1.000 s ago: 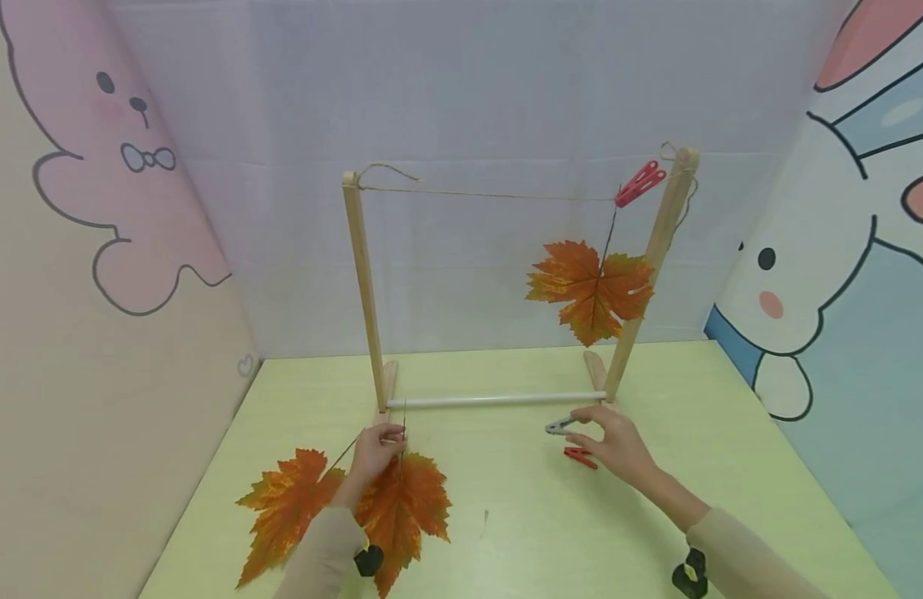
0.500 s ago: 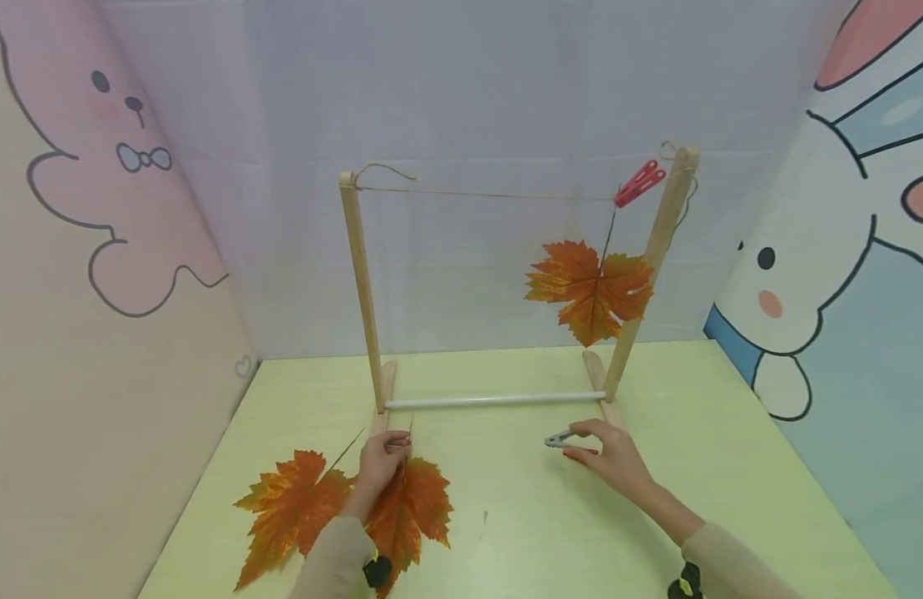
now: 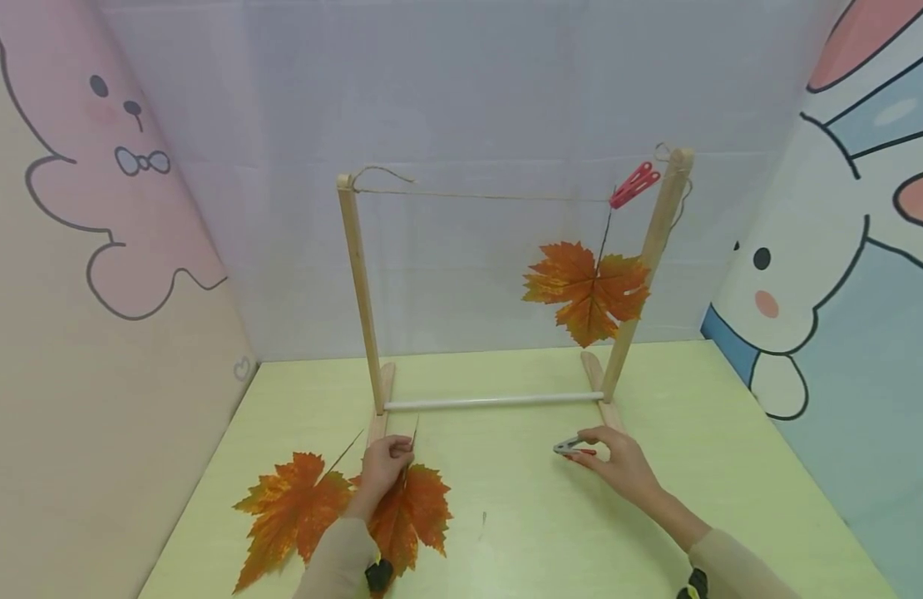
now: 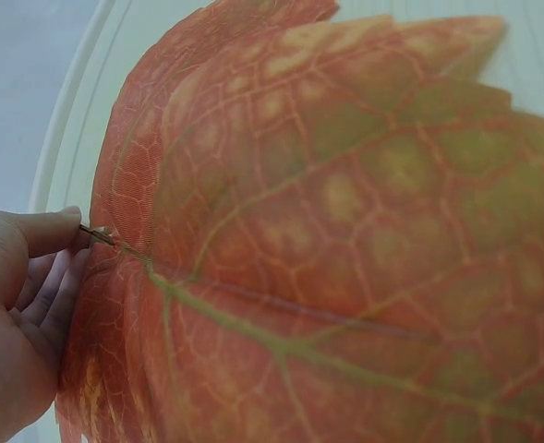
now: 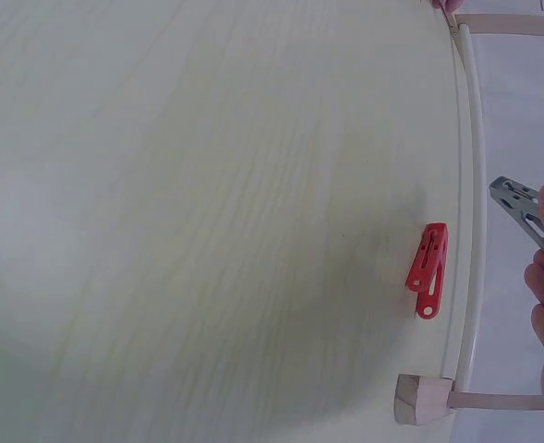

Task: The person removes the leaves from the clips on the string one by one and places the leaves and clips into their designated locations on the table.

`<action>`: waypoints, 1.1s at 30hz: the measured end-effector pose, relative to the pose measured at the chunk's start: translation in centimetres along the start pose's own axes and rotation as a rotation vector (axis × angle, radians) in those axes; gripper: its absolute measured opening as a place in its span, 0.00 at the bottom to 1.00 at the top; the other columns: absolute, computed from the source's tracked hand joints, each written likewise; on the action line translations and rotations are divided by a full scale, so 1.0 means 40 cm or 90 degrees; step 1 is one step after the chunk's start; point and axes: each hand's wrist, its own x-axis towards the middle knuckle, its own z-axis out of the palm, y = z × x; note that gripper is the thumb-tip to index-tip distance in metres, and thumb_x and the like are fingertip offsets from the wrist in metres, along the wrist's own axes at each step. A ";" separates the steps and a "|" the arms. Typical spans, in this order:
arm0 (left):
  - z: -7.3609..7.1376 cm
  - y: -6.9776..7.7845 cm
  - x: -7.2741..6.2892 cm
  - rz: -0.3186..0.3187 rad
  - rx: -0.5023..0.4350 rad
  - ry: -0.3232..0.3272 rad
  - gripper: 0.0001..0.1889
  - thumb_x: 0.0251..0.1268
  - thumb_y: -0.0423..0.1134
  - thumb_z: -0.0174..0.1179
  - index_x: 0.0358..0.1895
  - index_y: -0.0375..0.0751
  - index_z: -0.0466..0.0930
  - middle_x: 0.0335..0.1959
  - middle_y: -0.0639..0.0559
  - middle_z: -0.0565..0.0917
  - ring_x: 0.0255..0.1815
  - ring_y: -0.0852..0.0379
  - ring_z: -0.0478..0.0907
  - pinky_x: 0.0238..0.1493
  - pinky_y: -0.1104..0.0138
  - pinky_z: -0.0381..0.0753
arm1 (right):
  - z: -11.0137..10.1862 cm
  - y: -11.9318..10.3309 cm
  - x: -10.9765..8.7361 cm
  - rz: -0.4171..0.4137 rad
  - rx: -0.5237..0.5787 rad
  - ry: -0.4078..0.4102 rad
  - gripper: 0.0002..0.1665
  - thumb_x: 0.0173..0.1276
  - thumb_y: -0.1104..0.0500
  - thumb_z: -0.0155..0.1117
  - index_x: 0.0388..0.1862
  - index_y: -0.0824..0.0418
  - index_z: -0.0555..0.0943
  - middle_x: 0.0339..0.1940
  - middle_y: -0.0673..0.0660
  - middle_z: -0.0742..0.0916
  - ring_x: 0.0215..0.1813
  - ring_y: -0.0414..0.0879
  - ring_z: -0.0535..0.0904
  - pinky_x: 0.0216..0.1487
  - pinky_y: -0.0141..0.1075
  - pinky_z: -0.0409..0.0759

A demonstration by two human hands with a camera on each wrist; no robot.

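Note:
My left hand [image 3: 384, 467] pinches the thin stem of an orange artificial maple leaf [image 3: 411, 517]; in the left wrist view the leaf [image 4: 345, 249] fills most of the picture, with thumb and fingers at the stem's base. My right hand [image 3: 624, 467] holds a grey clothespin [image 5: 525, 212] by its handle end, above the table. A red clothespin [image 5: 429, 268] lies on the table below that hand, partly covered by it in the head view. To the left of my left hand lies a second orange leaf [image 3: 297, 507], stem pointing up and right.
A wooden frame stands behind the hands, with a left post [image 3: 362, 291], a right post [image 3: 659, 225] and a white bar [image 3: 499, 402] low between them. Twine [image 3: 469, 195] spans the tops. Near its right end a red clothespin [image 3: 634, 186] holds a hanging leaf [image 3: 587, 291].
My right hand has lowered slightly with the grey clothespin, which now overlaps the red one in the head view. My left hand has shifted a little right and nearer, still pinching the stem.

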 end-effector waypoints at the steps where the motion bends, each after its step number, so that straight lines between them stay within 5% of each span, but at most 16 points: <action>1: 0.000 -0.001 0.000 0.001 0.003 0.000 0.10 0.52 0.26 0.62 0.39 0.28 0.80 0.32 0.42 0.83 0.32 0.50 0.81 0.32 0.64 0.80 | -0.001 0.003 -0.002 0.007 0.000 -0.004 0.19 0.44 0.63 0.74 0.38 0.66 0.81 0.32 0.55 0.84 0.33 0.50 0.80 0.32 0.44 0.77; 20: -0.019 0.018 0.003 0.035 0.040 0.059 0.12 0.50 0.24 0.60 0.41 0.28 0.80 0.31 0.43 0.84 0.33 0.48 0.81 0.33 0.61 0.81 | 0.028 0.072 0.023 0.059 -0.021 -0.042 0.19 0.47 0.62 0.73 0.39 0.66 0.81 0.34 0.56 0.85 0.37 0.50 0.80 0.37 0.45 0.77; 33: -0.047 0.041 -0.011 0.066 0.040 0.056 0.14 0.51 0.23 0.61 0.44 0.29 0.79 0.32 0.45 0.83 0.32 0.50 0.80 0.33 0.62 0.81 | 0.051 0.106 0.042 0.090 -0.029 -0.021 0.18 0.48 0.65 0.71 0.39 0.68 0.81 0.34 0.60 0.84 0.37 0.53 0.80 0.38 0.48 0.76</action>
